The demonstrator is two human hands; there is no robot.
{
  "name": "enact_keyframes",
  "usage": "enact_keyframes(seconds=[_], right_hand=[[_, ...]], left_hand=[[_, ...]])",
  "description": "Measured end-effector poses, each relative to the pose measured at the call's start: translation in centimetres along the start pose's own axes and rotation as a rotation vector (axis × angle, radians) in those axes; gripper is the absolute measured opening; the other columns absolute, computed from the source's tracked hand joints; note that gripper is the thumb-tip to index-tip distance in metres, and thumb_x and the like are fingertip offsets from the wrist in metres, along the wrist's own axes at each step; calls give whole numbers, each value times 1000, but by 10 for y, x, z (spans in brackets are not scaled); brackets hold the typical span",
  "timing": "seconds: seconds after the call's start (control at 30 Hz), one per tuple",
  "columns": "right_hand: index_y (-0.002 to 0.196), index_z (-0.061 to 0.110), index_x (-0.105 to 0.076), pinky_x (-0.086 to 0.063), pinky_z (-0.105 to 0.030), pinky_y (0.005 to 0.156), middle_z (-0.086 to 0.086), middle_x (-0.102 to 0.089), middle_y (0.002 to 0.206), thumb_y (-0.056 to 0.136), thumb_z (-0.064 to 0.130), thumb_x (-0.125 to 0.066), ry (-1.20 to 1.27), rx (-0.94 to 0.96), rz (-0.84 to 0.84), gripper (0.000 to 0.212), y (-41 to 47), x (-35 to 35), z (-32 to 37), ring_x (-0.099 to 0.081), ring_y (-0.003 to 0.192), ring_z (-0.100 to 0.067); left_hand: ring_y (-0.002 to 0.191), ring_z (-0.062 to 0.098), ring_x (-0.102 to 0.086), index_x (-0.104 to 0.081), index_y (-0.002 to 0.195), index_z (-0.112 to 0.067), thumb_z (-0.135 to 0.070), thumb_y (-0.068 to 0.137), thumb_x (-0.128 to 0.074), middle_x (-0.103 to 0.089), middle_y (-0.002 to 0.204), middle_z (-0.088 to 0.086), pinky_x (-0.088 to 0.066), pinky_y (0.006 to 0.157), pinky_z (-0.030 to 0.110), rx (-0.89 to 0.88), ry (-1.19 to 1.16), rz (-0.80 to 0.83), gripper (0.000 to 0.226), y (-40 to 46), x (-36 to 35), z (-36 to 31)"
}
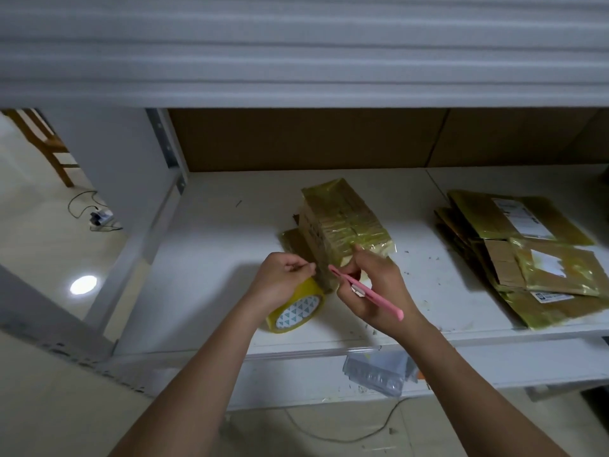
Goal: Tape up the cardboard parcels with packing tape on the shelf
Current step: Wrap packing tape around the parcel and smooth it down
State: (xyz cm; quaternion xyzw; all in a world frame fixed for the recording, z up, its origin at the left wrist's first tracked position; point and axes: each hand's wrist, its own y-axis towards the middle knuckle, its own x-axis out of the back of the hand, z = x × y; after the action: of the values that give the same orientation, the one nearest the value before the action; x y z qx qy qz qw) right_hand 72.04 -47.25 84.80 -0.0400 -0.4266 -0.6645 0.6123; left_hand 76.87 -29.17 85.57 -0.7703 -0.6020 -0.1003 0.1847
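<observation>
Taped cardboard parcel (342,225) at centre of the white shelf (214,258), wrapped in yellowish packing tape; dark print on its left side is illegible. Left hand (280,280) pinches a tape end at the parcel's near corner, above the yellow tape roll (295,310), whose core carries a teal triangle pattern. Right hand (375,285) grips a pink utility knife (365,291), tip toward the parcel. At 3 o'clock, a stack of flat taped parcels (527,255) bears 3 white labels, text unreadable. At 6 o'clock, a clear plastic package (379,371) below the shelf edge.
</observation>
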Motion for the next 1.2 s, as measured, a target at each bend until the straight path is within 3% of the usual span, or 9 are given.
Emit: enact_keyframes(seconds=[0.1, 0.17, 0.33, 0.63, 0.8, 0.9, 0.97, 1.1, 1.2], right_hand=[[69, 13, -54, -40, -30, 110, 13, -48, 63, 78, 12, -61, -66, 44, 38, 12, 2, -4, -3, -48, 58, -1], [68, 22, -48, -34, -24, 113, 16, -42, 62, 72, 3, -61, -111, 80, 57, 23, 4, -5, -3, -43, 56, -4], [58, 10, -42, -24, -30, 119, 3, -40, 52, 66, -1, -55, -162, 65, 192, 19, -1, -1, -15, -37, 50, -10], [63, 4, -50, -47, -33, 101, 2, -48, 57, 73, 11, -53, 101, 48, -154, 13, -18, 26, 4, -50, 53, -21], [86, 8, -63, -47, -29, 61, 1, -57, 76, 77, 9, -57, -369, -65, -148, 11, -55, 42, -43, -52, 72, -17], [95, 4, -68, -42, -28, 50, -10, -57, 82, 62, -9, -77, -671, -280, -3, 37, -67, 44, -81, -55, 78, -30], [103, 2, -69, -37, -28, 51, -13, -57, 85, 57, -11, -81, -784, -392, 57, 49, -68, 44, -92, -55, 81, -34], [148, 16, -40, -50, -38, 78, -15, -52, 122, 87, 0, -59, -795, -601, 193, 66, -66, 46, -88, -44, 115, -31], [138, 14, -52, -52, -40, 73, -14, -59, 111, 78, -10, -57, -616, -480, -54, 65, -65, 38, -62, -52, 107, -32]], left_hand=[[68, 6, -65, -70, 76, -25, -25, 91, -68, -69, 74, -10, -49, 64, 17, 5, 16, 7, 15, 2, 0, 2], [70, 8, -65, -70, 78, -24, -26, 91, -68, -69, 75, -9, -48, 64, 19, 10, 16, 18, 13, 3, -1, 2], [85, 14, -66, -70, 81, -27, -29, 91, -67, -70, 88, -4, -51, 73, 25, 51, -14, -8, 11, 3, 7, 7], [84, 17, -67, -68, 77, -27, -28, 91, -68, -70, 88, -1, -52, 70, 25, 61, -36, -19, 14, -1, 6, 6], [82, 18, -68, -69, 82, -24, -29, 90, -69, -72, 89, 2, -51, 67, 24, 84, -40, -28, 10, 1, 8, 8], [77, 16, -66, -68, 80, -25, -29, 90, -70, -70, 83, -2, -49, 64, 23, 83, -18, -32, 11, 2, 3, 6], [77, 15, -66, -67, 79, -25, -28, 90, -70, -69, 83, -3, -49, 64, 23, 88, -1, -36, 11, 2, 2, 4], [80, 20, -68, -70, 81, -23, -31, 88, -71, -71, 84, 0, -51, 69, 28, 91, 5, -37, 11, 2, 1, 5], [78, 19, -68, -70, 80, -25, -32, 88, -71, -71, 82, -1, -51, 68, 27, 75, 3, -50, 12, -2, 3, 5]])
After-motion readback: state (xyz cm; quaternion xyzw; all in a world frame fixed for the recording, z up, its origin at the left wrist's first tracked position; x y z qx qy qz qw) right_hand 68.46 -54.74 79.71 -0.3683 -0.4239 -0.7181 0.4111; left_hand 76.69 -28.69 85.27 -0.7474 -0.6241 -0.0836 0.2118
